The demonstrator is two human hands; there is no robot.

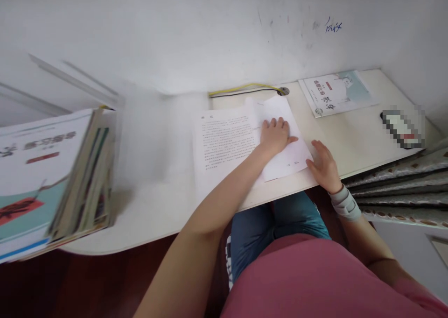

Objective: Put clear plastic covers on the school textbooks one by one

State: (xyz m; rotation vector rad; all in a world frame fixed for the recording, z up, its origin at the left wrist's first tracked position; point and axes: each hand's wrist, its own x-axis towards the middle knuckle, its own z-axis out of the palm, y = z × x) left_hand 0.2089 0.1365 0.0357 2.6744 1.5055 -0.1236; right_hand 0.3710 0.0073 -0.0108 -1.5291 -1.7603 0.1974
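Observation:
An open booklet (224, 145) lies on the white desk, its left page full of small printed lines. The right page (280, 161) is mostly blank, with a few small marks near its bottom. My left hand (276, 136) rests palm down on this right page, fingers spread and thumb pointing right. At the page's right edge is my right hand (324, 166), fingers stretched and thumb apart, with a pale band on the wrist. The thumb is close to the paper's edge; whether it touches is unclear. Neither hand grips anything.
A stack of books (82, 178) stands at the left of the desk (154, 215). Another booklet (338, 94) lies at the back right, with a pixelated phone-like object (402, 127) nearby. Yellow and black cables (245, 88) run along the wall. Folded patterned fabric (402, 187) hangs at right.

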